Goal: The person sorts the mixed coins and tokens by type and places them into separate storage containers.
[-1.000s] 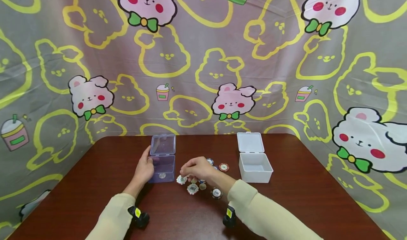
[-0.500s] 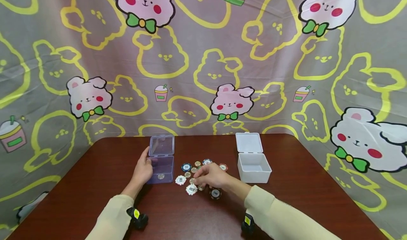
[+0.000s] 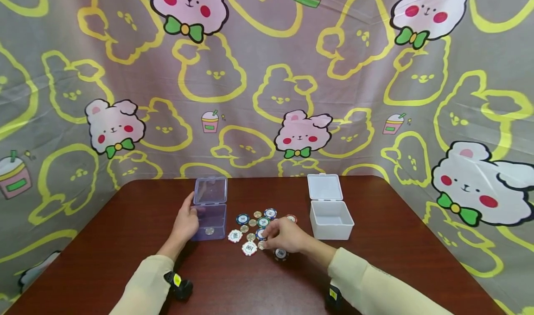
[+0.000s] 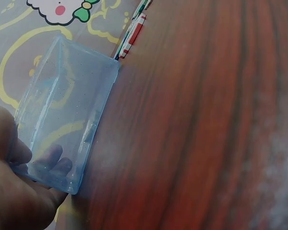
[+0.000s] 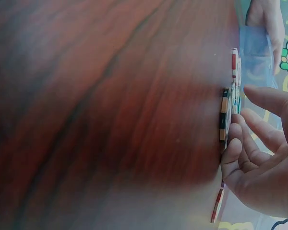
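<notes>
My left hand (image 3: 186,220) grips the left wall of a see-through purple box (image 3: 217,215) with a raised lid. Its thumb is inside and its fingers are outside, as the box (image 4: 67,110) shows in the left wrist view. One coin (image 3: 210,230) lies in the box. My right hand (image 3: 289,234) is low over the poker chips, its fingertips at a gold coin (image 3: 262,245). In the right wrist view, that hand's (image 5: 266,148) thumb and index finger are apart and the other fingers are bent. A black chip (image 3: 281,253) lies beside it.
Several gold coins (image 3: 251,236) lie among white chips (image 3: 249,248), blue chips (image 3: 243,219) and a green chip (image 3: 263,222). A red chip (image 3: 291,218) is partly hidden behind my right hand. A white box (image 3: 332,229) with its lid up stands to the right on the brown table (image 3: 146,199).
My right hand has moved right and nearer, from beside the purple box to the coin near the black chip, uncovering chips and coins. My left hand stays on the box.
</notes>
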Motion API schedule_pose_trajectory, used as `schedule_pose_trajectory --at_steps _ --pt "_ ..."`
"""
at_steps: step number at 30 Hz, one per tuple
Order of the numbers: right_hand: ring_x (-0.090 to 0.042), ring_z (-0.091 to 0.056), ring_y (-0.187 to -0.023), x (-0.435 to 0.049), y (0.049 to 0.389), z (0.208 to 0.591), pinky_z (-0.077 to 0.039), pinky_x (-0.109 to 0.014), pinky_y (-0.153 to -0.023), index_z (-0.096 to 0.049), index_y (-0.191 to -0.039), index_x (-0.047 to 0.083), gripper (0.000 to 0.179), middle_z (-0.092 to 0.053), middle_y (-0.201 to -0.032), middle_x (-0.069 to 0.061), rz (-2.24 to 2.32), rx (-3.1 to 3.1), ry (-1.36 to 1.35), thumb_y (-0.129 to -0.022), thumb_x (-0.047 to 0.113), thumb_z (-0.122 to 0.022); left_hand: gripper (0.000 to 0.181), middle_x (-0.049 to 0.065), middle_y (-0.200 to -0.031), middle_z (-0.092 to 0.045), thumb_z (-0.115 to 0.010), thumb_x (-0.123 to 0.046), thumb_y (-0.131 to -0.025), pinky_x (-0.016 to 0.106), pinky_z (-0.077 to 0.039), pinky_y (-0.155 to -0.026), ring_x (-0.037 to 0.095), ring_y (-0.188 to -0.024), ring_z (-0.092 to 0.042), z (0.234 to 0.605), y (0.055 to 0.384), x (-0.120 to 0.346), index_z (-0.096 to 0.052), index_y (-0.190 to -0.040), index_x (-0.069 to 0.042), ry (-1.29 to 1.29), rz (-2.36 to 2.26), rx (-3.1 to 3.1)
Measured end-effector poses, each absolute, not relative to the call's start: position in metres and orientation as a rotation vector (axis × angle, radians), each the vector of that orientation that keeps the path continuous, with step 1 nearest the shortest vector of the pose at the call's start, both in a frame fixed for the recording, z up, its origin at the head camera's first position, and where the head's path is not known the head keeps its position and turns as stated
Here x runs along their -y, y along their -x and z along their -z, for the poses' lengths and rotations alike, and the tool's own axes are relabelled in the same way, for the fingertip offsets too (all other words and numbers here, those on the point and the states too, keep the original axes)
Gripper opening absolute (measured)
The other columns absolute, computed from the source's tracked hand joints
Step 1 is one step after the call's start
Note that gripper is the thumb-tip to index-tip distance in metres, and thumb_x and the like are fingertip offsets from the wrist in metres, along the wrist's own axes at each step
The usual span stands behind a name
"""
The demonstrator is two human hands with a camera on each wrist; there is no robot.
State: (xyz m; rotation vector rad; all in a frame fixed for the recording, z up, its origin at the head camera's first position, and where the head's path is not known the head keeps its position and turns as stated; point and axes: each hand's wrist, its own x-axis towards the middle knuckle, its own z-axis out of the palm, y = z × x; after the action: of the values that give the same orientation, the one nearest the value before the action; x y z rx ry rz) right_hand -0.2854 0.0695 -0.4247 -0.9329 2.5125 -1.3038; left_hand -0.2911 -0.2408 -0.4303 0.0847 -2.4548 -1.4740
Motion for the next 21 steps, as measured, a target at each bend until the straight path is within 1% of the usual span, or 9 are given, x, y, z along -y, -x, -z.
schedule_pose_trajectory --at_steps 5,10,17,21 --pt "-0.005 -0.057 -0.065 -0.0685 0.2857 0.4254 -0.048 -0.022 -0.059 -0.073 -0.093 -0.003 0.017 -0.065 -0.074 0.001 1.255 -2.535 0.951 -0.079 0.003 -0.081 0.054 0.033 -0.117 -0.063 -0.025 0.005 -0.102 0.054 -0.036 -0.103 0.046 -0.119 -0.053 0.4309 0.2915 0.2409 -0.019 -0.155 0.007 -0.066 1.415 2.453" --pt "-0.007 -0.057 -0.069 -0.0674 0.2861 0.4264 -0.049 -0.023 -0.062 -0.074 -0.094 -0.003 0.019 -0.065 -0.076 0.001 1.22 -2.542 0.97 -0.078 0.002 -0.082 0.054 0.034 -0.119 -0.062 -0.024 0.004 -0.103 0.055 -0.034 -0.105 0.046 -0.123 -0.05 0.4308 0.29 0.2412 -0.017 -0.156 0.006 -0.068 1.428 2.461" --pt "-0.009 -0.056 -0.069 -0.0658 0.2847 0.4279 -0.046 -0.024 -0.059 -0.077 -0.094 0.003 0.019 -0.063 -0.075 0.004 1.189 -2.563 1.011 -0.076 0.002 -0.084 0.055 0.034 -0.12 -0.061 -0.024 0.004 -0.102 0.052 -0.036 -0.1 0.042 -0.118 -0.051 0.4314 0.2896 0.2413 -0.017 -0.156 0.006 -0.065 1.45 2.461" --pt "-0.008 -0.055 -0.068 -0.0653 0.2855 0.4287 -0.046 -0.024 -0.058 -0.077 -0.095 0.004 0.021 -0.061 -0.074 0.004 1.157 -2.585 1.036 -0.076 0.003 -0.084 0.054 0.034 -0.119 -0.062 -0.025 0.004 -0.103 0.053 -0.035 -0.103 0.044 -0.121 -0.05 0.4308 0.2894 0.2409 -0.017 -0.156 0.006 -0.063 1.439 2.459"
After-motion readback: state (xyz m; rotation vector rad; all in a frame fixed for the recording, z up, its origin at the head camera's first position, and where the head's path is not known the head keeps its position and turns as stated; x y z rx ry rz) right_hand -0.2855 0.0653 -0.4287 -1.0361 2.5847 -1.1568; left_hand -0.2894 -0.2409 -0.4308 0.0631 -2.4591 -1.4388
